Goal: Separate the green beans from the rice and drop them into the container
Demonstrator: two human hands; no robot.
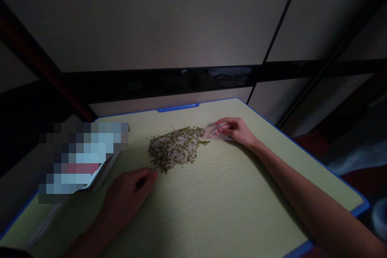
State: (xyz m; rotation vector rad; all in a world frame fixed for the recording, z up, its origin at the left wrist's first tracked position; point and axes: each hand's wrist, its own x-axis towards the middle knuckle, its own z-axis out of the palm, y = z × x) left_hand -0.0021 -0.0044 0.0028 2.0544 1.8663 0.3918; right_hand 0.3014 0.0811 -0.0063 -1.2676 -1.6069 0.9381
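Note:
A mixed pile of green beans and pale grains (175, 147) lies spread on the pale table (196, 209). At the pile's near left edge is my left hand (130, 189), its thumb and forefinger brought together; anything between the tips is too small to make out. My right hand (237, 131) rests at the pile's right end, fingers curled over a small see-through plastic bag (210, 131). Whitish and pinkish bits show in or under that bag, and its far part is hidden by the hand.
To the left stands a screen-like object (90, 157), blurred out by large pixels. Blue edging runs round the table, with a blue handle (178, 108) at the back. Directly behind rises a pale cabinet front (163, 20) with a glossy black band.

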